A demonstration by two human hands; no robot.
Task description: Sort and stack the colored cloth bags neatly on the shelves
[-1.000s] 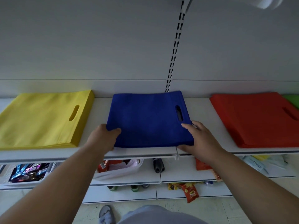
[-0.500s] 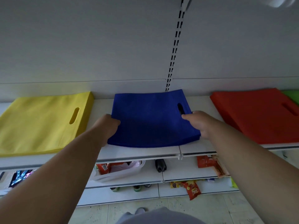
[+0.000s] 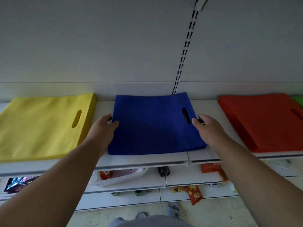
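On the far left of my view the yellow bag stack (image 3: pixel 44 126) lies flat on the top shelf (image 3: pixel 144 161), its handle slot toward the middle; just beside it my left hand (image 3: pixel 103 130) grips the left edge of the blue bag stack (image 3: pixel 155 126), thumb curled on top of the cloth and the other fingers hidden under or behind the edge; the blue stack sits flat in the middle of the shelf, its back edge against the rear wall panel (image 3: pixel 98 46), its handle slot near the right side; my right hand (image 3: pixel 208 128) pinches the blue stack's right edge just beside that slot, thumb on top; further right, well apart from the blue stack, the red bag stack (image 3: pixel 262 122) lies flat on the same shelf; a sliver of a green bag (image 3: pixel 297 99) shows behind it at the frame edge; below, the lower shelves hold snack packets (image 3: pixel 195 194).
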